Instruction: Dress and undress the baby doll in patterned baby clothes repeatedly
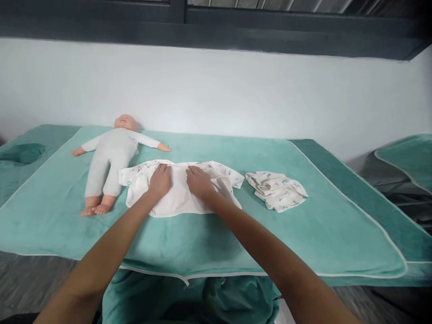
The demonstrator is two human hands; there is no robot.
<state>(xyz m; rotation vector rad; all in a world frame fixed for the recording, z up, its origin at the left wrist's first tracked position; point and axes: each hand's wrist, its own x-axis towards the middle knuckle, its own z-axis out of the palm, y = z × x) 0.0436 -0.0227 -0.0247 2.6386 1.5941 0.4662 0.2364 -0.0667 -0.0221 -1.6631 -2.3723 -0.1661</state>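
baby shirt (178,198): soft matt cloth, lightly creased | folded printed garment (283,191): matt cloth, wrinkled | baby doll (125,122): smooth skin, faint sheen; cloth body | blanket (270,153): plush, velvety cloth | wall (216,90): smooth, softly reflective

The head view looks from the wearer's own head, forward and down, between the left forearm (111,240) and right forearm (266,236) rising from the lower corners; it is near, the white garment (180,191) within reach mid-frame, yet wide enough for the pale wall (216,90) and dark window frame (236,36) up top
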